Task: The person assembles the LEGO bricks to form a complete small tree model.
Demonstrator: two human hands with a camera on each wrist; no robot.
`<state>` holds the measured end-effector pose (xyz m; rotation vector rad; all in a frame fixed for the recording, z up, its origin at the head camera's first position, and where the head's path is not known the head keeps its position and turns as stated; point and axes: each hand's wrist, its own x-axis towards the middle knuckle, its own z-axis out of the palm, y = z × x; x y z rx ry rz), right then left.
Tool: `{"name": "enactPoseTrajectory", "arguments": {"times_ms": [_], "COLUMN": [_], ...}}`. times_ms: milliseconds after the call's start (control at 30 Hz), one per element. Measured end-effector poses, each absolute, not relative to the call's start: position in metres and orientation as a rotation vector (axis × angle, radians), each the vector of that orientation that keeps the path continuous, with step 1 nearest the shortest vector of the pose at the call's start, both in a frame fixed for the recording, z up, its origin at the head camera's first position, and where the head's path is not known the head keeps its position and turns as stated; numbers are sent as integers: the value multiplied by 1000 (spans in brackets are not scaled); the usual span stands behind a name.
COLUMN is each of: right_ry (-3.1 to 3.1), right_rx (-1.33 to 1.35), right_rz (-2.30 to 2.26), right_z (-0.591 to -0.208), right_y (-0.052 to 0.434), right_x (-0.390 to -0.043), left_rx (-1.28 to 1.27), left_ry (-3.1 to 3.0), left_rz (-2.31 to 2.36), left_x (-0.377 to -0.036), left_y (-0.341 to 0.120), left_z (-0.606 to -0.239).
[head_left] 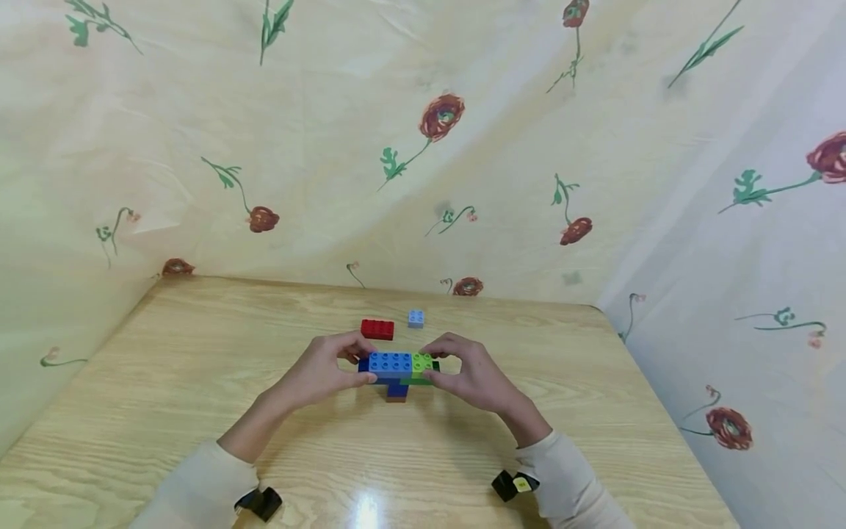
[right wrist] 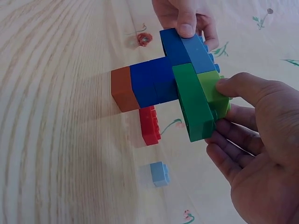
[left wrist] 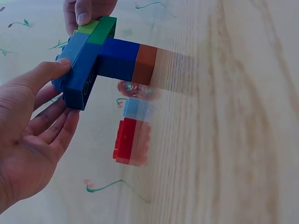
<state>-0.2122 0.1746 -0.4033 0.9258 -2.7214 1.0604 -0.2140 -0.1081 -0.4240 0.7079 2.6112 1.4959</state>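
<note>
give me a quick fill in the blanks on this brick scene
1. Both hands hold a brick model whose bottom brick is ____.
2. The left hand grips the model's ____ end.
3. The right hand grips its ____ end.
4. Beside the loose red brick lies a light ____ brick.

Missing words: brown; blue; green; blue
</note>
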Motion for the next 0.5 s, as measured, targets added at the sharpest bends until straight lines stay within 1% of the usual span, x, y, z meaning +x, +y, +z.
{"name": "enactPoseTrajectory", "arguments": {"times_ms": [200, 367, 500], "right_ry": [-2758, -2772, -2766], "right_rx": [887, 876, 888], "right_rz": [1117, 1132, 1137], "right_z": [-406, -407, -407], "right_y": [178, 179, 177], "right_x": [-214, -216, -219], "left_rx": [698, 760, 847], "left_ry": [2604, 2603, 2588], "left_rz": [1476, 1432, 1409], "left_x": [-216, -220, -228], "left_y": [-106, -110, -114], "left_z": [-426, -425, -416]}}
